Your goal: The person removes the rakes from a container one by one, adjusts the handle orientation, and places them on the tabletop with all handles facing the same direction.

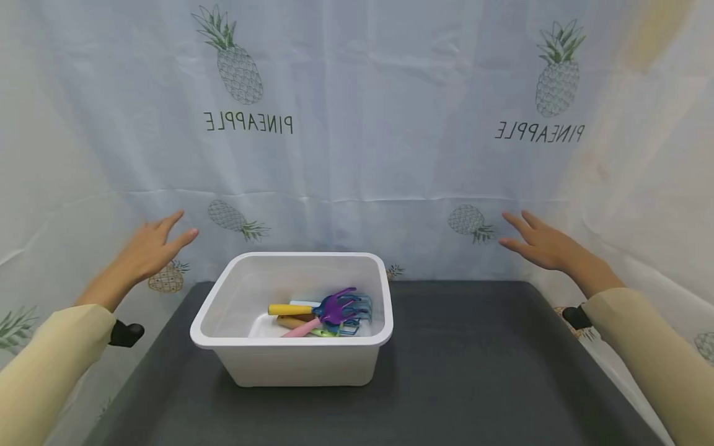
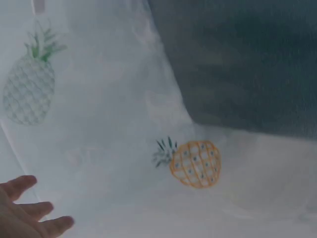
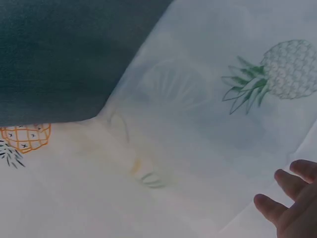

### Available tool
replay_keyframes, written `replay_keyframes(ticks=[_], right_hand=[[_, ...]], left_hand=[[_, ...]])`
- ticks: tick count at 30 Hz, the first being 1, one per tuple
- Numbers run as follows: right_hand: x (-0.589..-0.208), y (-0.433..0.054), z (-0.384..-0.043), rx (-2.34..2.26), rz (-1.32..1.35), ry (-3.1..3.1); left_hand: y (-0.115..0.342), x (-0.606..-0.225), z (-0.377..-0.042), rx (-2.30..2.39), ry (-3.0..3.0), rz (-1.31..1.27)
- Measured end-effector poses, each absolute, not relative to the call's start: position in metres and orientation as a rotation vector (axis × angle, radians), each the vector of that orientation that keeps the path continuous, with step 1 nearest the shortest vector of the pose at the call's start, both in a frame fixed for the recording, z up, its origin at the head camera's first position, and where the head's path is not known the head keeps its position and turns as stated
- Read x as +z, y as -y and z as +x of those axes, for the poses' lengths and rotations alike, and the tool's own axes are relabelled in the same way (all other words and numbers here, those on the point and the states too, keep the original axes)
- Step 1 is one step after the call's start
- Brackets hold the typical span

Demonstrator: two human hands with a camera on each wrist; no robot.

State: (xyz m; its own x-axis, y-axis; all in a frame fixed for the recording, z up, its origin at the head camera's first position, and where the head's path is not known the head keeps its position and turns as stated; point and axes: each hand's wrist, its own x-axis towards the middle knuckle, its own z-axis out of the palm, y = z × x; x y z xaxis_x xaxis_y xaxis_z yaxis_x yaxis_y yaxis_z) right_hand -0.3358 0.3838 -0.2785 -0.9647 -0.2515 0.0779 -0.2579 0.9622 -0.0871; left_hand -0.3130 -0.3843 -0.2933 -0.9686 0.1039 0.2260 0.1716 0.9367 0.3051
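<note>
My left hand [image 1: 152, 248] is raised at the left, past the table's edge, with fingers extended and nothing in it. On the other side my right hand [image 1: 545, 243] is held up in the same way, fingers spread and bare. Between them, nearer the left hand, a white plastic basin [image 1: 301, 365] stands on the table. Inside it lies a heap of small garden hand tools: a purple hand fork [image 1: 334, 308] with a pink handle, a tool with a yellow handle [image 1: 290, 309], and blue rake-like tines [image 1: 361, 306]. Tan and green handles lie partly hidden underneath.
The dark grey table [image 1: 463, 359] extends to the right of the basin and in front of it. A pale curtain [image 1: 357, 155] printed with pineapples hangs round the back and both sides. Black wrist straps [image 1: 127, 333] show at the sleeves.
</note>
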Motion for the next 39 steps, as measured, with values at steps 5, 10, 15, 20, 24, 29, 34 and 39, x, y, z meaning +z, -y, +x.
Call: replay_keyframes(ticks=[5, 10, 15, 20, 24, 29, 34, 39], right_hand=[[-0.273, -0.367, -0.329, 0.131, 0.472, 3.012], [-0.269, -0.348, -0.323, 0.129, 0.595, 2.944], [-0.268, -0.328, -0.316, 0.197, 0.659, 2.894], [-0.267, -0.306, -0.309, 0.247, 0.715, 2.879], [-0.264, -0.288, -0.304, 0.220, 0.777, 2.875], [-0.262, -0.269, -0.298, 0.169, 0.834, 2.878], [-0.264, -0.254, -0.297, 0.176, 0.883, 2.882], [-0.263, -0.239, -0.295, 0.235, 0.966, 2.883]], left_hand=[[0.368, -0.295, -0.294, -0.727, 2.834, -0.234], [0.356, -0.304, -0.273, -0.949, 2.812, -0.216], [0.349, -0.320, -0.259, -1.217, 2.744, -0.216], [0.341, -0.339, -0.245, -1.326, 2.717, -0.174], [0.334, -0.355, -0.237, -1.409, 2.734, -0.147], [0.327, -0.369, -0.231, -1.499, 2.739, -0.096], [0.317, -0.372, -0.225, -1.602, 2.670, -0.070], [0.310, -0.373, -0.223, -1.631, 2.681, -0.066]])
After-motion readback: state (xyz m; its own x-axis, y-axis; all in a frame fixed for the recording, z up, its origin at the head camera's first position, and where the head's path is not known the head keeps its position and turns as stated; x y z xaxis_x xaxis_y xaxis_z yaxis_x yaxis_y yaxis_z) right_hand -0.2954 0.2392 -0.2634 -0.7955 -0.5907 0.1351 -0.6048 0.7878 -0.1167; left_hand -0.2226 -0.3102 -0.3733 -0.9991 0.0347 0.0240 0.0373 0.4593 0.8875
